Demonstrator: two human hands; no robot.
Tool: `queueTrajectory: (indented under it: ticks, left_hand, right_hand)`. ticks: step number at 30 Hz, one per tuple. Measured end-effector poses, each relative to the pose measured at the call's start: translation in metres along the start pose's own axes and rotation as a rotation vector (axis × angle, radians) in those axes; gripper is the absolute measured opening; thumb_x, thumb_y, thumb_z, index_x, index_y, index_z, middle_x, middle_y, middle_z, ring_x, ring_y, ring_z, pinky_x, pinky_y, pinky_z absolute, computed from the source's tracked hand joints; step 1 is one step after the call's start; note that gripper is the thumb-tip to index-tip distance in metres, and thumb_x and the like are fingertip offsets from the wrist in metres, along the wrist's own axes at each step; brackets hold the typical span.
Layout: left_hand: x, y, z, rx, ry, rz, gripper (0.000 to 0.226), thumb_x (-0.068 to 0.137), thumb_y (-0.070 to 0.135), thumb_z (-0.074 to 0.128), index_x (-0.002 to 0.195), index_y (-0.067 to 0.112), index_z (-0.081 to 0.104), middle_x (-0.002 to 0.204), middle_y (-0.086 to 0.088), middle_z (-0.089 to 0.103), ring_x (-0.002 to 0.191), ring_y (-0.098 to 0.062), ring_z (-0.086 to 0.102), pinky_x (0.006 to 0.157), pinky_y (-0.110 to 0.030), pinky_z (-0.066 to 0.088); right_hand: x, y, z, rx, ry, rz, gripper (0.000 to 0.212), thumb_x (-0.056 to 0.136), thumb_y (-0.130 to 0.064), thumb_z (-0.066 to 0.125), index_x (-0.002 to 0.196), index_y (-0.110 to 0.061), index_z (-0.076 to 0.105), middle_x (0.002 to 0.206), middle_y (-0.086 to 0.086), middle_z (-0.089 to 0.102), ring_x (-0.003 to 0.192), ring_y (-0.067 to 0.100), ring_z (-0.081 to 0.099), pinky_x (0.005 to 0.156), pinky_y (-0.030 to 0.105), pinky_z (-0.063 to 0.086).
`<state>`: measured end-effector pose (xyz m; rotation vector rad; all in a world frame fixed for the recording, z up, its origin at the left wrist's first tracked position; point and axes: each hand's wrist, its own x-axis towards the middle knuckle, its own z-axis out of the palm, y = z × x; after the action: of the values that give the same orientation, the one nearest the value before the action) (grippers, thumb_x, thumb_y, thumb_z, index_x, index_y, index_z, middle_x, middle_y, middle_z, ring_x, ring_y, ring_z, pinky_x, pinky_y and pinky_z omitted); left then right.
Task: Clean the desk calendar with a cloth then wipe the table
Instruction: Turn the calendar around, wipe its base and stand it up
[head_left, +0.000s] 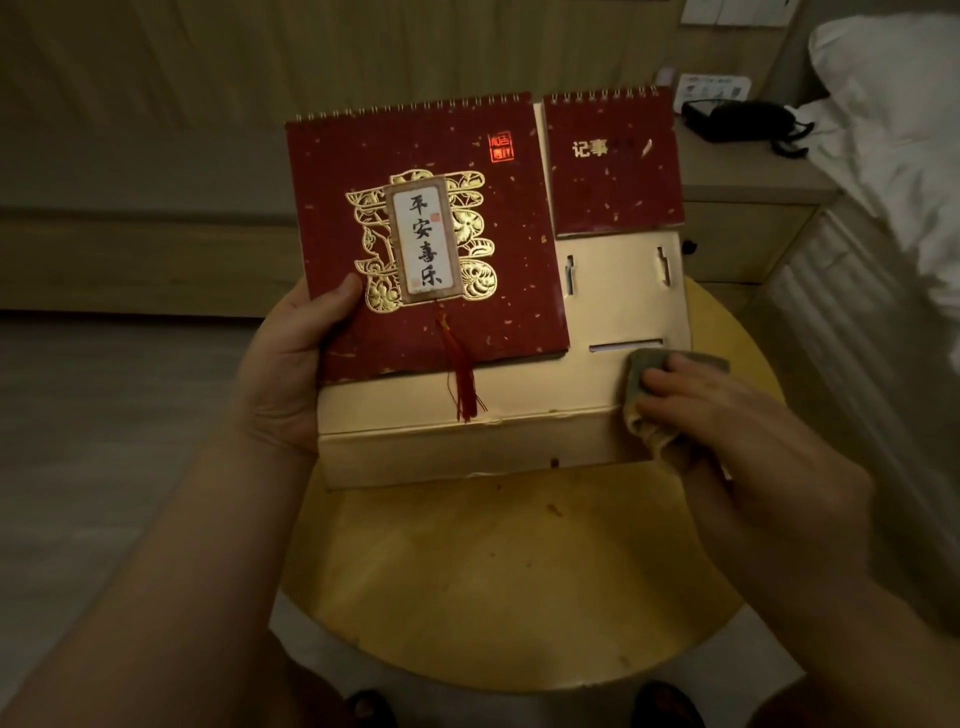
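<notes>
The desk calendar (467, 415) is a cream cardboard stand with a large red spiral-bound cover showing gold ornament and a red tassel, plus a smaller red notepad at its upper right. It is held up over the round yellow table (493, 582). My left hand (291, 364) grips the calendar's left edge, thumb on the red cover. My right hand (727, 415) presses a crumpled grey-brown cloth (644, 410) against the stand's lower right front.
A bed with white bedding (883, 135) runs along the right. A wooden nightstand (748, 208) behind the table carries a black telephone (737, 119). Wooden wall panelling fills the back; grey floor lies to the left. Dark shoes show below the table.
</notes>
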<state>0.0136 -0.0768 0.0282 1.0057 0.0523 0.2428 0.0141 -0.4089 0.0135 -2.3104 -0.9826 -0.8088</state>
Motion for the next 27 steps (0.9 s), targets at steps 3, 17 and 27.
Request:
queueTrajectory:
  ticks: [3,17,27]
  left_hand:
    - [-0.003,-0.002,0.002,-0.008,-0.016,-0.008,0.031,0.101,0.012,0.050,0.119,0.015,0.076,0.116,-0.009,0.079,0.107,-0.026,0.076,0.085,-0.041,0.062]
    - [0.001,-0.011,0.012,0.045,-0.015,-0.079,0.045,0.103,0.011,0.050,0.148,0.002,0.050,0.130,-0.017,0.071,0.116,-0.032,0.071,0.100,-0.048,0.057]
    - [-0.003,0.008,-0.009,0.018,0.005,-0.025,0.038,0.103,0.012,0.047,0.139,0.011,0.059,0.123,-0.009,0.076,0.117,-0.028,0.071,0.095,-0.045,0.059]
  right_hand:
    - [0.004,-0.022,0.015,0.077,-0.022,-0.058,0.034,0.112,-0.025,0.049,0.120,-0.009,0.077,0.133,0.005,0.071,0.133,0.016,0.064,0.117,0.036,0.048]
    - [0.040,-0.115,0.082,0.208,-0.077,-0.238,0.019,0.101,-0.010,0.065,0.112,-0.005,0.080,0.124,0.015,0.077,0.123,0.027,0.070,0.114,0.037,0.051]
    - [0.005,-0.002,-0.002,0.017,-0.070,-0.026,0.026,0.096,-0.011,0.063,0.119,-0.012,0.076,0.132,0.003,0.069,0.136,0.004,0.057,0.120,0.019,0.040]
